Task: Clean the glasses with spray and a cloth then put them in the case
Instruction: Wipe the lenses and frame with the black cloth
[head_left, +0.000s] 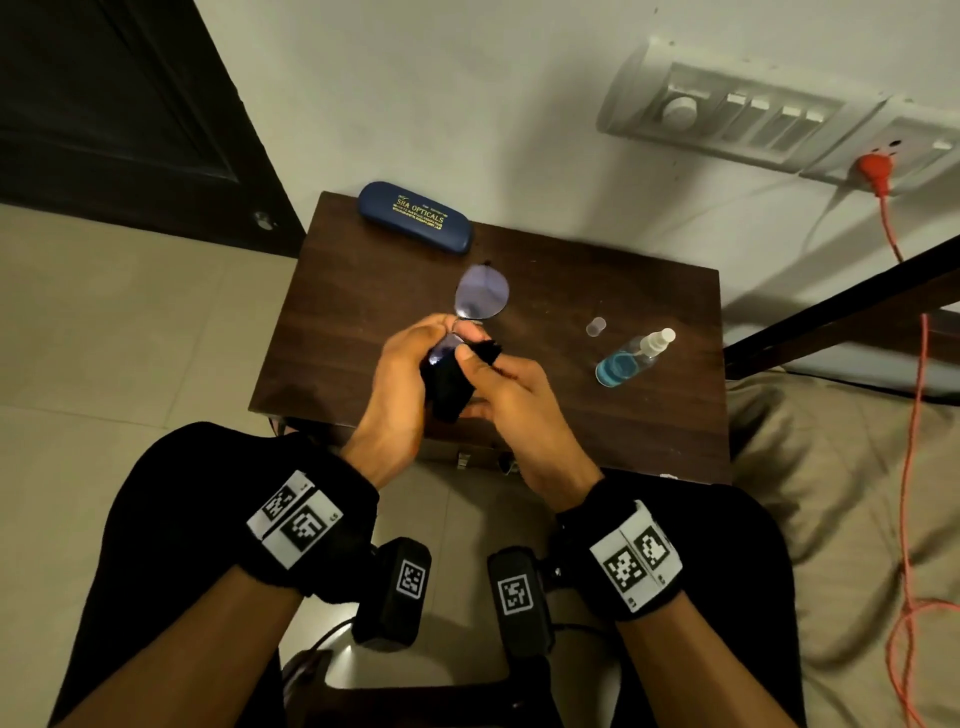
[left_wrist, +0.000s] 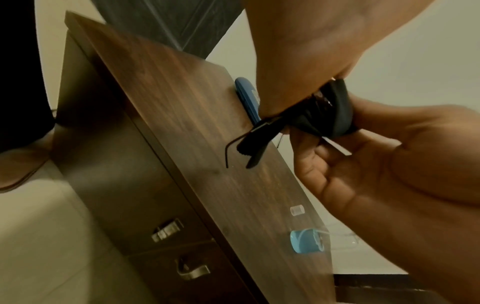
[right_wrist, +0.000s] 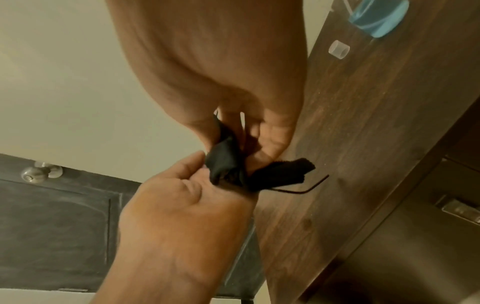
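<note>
Two hands meet over the brown table (head_left: 597, 415). Left hand (head_left: 400, 384) pinches one pair of glasses (head_left: 480, 296) by a lens. Right hand (head_left: 511, 395) pinches one black cloth (head_left: 449, 384) around that lens. One blue case (head_left: 414, 217), lid closed, lies at the back and reads "SHA OPTICALS". One spray bottle (head_left: 631, 356) lies on its side beside one small clear cap (head_left: 596, 327).

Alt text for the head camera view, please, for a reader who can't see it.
Two hands wipe a pair of glasses over a small dark wooden table: the left hand holds the frame, the right hand works a black cloth over one lens. A closed blue case and spray bottle sit behind.
</note>
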